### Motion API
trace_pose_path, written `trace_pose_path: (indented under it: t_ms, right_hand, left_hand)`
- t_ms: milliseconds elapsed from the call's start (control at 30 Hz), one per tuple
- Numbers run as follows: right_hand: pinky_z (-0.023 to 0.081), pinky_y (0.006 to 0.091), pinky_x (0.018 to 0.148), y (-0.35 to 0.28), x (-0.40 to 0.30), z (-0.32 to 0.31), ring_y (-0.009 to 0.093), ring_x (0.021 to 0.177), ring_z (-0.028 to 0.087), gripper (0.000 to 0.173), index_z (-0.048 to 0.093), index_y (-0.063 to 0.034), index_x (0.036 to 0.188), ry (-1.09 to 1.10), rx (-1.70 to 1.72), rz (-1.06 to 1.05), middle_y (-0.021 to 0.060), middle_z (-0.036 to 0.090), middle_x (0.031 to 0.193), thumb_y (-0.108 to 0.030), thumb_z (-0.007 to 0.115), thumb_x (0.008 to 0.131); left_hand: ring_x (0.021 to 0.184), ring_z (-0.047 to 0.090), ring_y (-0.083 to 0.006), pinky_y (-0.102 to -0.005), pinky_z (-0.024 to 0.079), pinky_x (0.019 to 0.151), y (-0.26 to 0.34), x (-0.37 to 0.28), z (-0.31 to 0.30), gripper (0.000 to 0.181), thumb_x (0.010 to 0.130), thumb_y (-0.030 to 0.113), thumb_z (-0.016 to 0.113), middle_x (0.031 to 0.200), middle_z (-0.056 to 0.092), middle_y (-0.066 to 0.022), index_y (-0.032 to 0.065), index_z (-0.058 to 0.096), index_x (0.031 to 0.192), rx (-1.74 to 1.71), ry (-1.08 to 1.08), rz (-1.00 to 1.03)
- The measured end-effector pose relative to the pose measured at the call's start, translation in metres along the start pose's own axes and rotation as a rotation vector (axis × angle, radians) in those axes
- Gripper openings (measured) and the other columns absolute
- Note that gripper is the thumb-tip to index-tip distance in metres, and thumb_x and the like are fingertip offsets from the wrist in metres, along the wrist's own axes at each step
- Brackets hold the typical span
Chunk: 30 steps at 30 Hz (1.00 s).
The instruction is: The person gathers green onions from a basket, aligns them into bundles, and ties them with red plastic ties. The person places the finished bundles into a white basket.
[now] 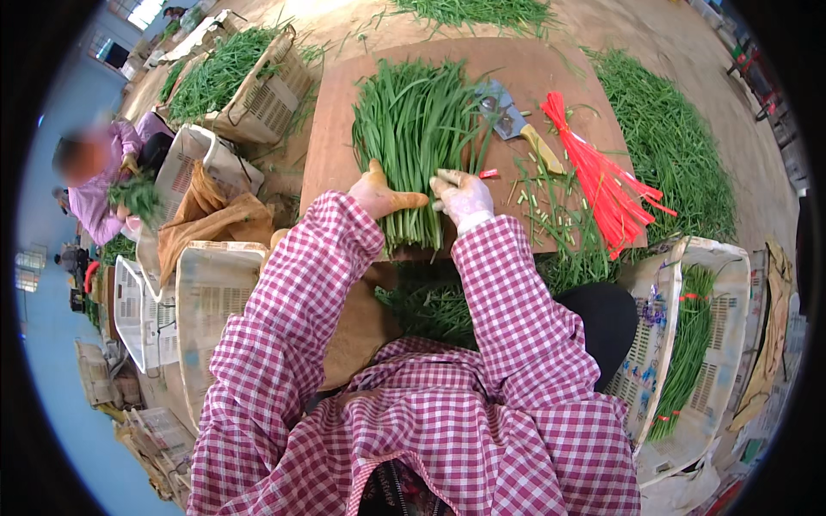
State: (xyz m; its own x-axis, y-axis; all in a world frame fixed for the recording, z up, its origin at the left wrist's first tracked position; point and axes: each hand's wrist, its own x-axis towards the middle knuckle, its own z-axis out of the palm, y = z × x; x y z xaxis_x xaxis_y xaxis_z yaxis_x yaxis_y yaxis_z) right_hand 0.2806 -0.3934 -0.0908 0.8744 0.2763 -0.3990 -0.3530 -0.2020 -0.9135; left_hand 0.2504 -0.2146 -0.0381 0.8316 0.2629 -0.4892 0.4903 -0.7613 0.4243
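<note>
A thick bunch of garlic chives (413,129) lies on the brown board (335,84), its cut stem ends towards me at the board's near edge. My left hand (381,193), in a stained glove, clasps the bunch's left side, the thumb stretched across the stems. On the opposite side, my right hand (463,193) presses against the stems with bent, gloved fingers. A cleaver (506,116) with a yellowish handle rests to the right of the leaves. Beyond it lies a bundle of red ties (594,174), fastened near its far end. A small red piece (489,173) sits beside my right hand.
Loose chives (664,142) are heaped right of the board, and stem trimmings (542,200) litter its surface. A white crate (735,335) at my right holds chives tied with red bands. Crates (219,277) stand at my left, near a seated person (106,174) holding greens.
</note>
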Motion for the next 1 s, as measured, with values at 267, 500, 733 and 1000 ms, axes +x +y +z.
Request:
trace_pose_path:
  t_ms: [267,500,733,1000]
  right_hand:
    - [0.05,0.0302,0.078,0.032,0.035,0.002,0.017,0.08,0.066,0.042,0.064,0.0018,0.113,-0.058,0.006,-0.077,0.0081,0.07,0.089,-0.035,0.058,0.093]
    - [0.054,0.0271,0.066,0.028,0.011,-0.043,0.013,0.071,0.064,0.025,0.064,0.0028,0.109,0.002,0.33,-0.009,0.0086,0.069,0.083,-0.014,0.063,0.091]
    - [0.051,0.0258,0.058,0.069,-0.014,-0.055,0.011,0.061,0.061,0.02,0.067,-0.0005,0.1,-0.164,-0.017,0.07,0.0064,0.068,0.078,-0.017,0.064,0.089]
    - [0.052,0.0339,0.071,0.034,-0.041,-0.026,0.022,0.077,0.067,0.048,0.066,-0.0006,0.103,0.177,-0.607,-0.054,0.0112,0.07,0.085,-0.039,0.076,0.077]
  left_hand:
    - [0.131,0.04,-0.0356,-0.0388,0.037,0.108,0.037,-0.009,0.042,0.147,0.053,0.068,0.081,0.145,0.031,-0.0263,-0.0038,-0.005,0.148,0.249,0.152,-0.254]
    - [0.131,0.038,-0.0352,-0.04,0.037,0.108,0.036,-0.008,0.047,0.144,0.053,0.059,0.086,0.144,0.031,-0.0242,-0.0028,-0.003,0.148,0.203,0.17,-0.289]
    - [0.131,0.039,-0.0329,-0.0401,0.036,0.109,0.026,-0.001,0.042,0.142,0.052,0.053,0.087,0.144,0.033,-0.0207,-0.0003,-0.002,0.149,0.15,0.138,-0.269]
    - [0.13,0.04,-0.0344,-0.0424,0.036,0.108,0.023,-0.003,0.039,0.142,0.052,0.053,0.087,0.142,0.035,-0.0199,0.0002,-0.003,0.149,0.109,0.125,-0.253]
